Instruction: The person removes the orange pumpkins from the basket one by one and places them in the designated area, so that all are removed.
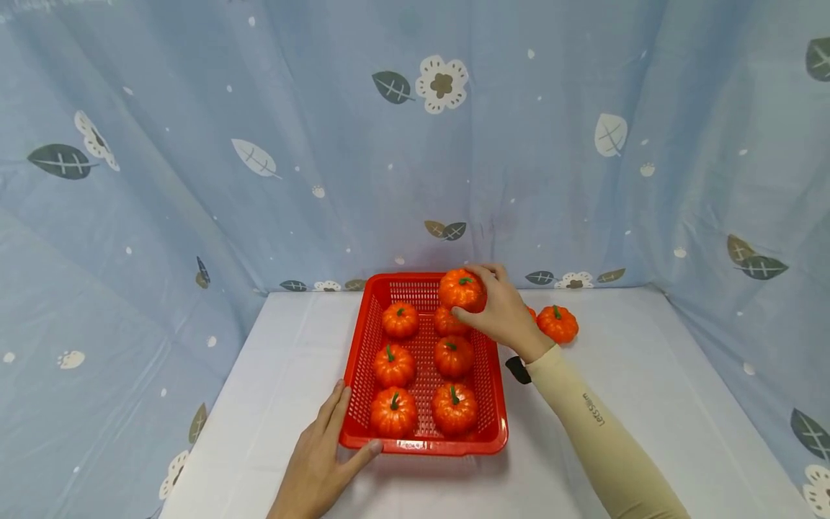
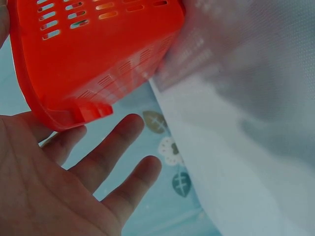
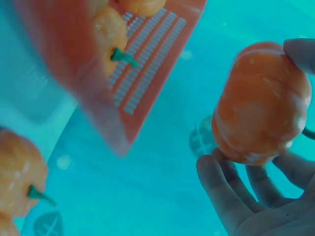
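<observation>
My right hand [image 1: 499, 310] holds a small orange pumpkin [image 1: 461, 290] with a green stem above the far right part of a red plastic basket [image 1: 424, 445]. The right wrist view shows the pumpkin [image 3: 263, 103] between thumb and fingertips, apart from the basket wall. Inside the basket, several like pumpkins stand in two columns, including one at the near left [image 1: 393, 413] and one at the near right [image 1: 454, 409]. My left hand [image 1: 318, 450] rests at the basket's near left corner, thumb by the front rim. Its fingers [image 2: 129, 127] reach out fairly straight beside the basket [image 2: 98, 64].
Right of the basket, a pumpkin [image 1: 558, 324] lies on the white tabletop [image 1: 622, 404], with another partly hidden behind my right wrist. A blue curtain [image 1: 551, 144] printed with leaves and flowers hangs along the back and sides. The basket's far rim is close to it.
</observation>
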`<state>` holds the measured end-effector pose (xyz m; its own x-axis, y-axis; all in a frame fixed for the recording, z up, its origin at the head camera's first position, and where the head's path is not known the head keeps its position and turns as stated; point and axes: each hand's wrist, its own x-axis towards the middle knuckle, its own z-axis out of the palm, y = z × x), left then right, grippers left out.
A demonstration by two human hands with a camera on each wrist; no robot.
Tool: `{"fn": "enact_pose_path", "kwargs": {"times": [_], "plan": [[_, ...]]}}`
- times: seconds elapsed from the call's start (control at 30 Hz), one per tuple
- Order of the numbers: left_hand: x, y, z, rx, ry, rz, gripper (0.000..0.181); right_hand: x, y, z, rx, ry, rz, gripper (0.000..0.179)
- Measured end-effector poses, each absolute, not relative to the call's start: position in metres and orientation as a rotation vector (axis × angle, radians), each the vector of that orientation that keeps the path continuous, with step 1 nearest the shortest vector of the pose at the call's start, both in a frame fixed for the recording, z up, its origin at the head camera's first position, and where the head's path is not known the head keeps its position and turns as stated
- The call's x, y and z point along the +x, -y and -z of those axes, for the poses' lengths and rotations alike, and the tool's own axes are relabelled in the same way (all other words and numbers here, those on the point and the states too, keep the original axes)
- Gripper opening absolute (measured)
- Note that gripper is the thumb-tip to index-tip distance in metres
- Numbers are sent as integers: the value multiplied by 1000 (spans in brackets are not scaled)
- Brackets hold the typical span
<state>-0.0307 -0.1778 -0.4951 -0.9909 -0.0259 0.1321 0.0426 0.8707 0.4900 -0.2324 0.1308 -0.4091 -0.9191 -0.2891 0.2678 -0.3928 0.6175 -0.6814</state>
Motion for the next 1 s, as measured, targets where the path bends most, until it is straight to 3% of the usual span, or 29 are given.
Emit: {"fn": "enact_pose_path", "kwargs": {"times": [0.67,1.0], "plan": [[-29,176,492,30,2942,764,103,-222,-240,436,376,2466,-1138,74],[-29,176,491,21,2947,766,103,-214,-278,448,281,2525,-1097,82]]}}
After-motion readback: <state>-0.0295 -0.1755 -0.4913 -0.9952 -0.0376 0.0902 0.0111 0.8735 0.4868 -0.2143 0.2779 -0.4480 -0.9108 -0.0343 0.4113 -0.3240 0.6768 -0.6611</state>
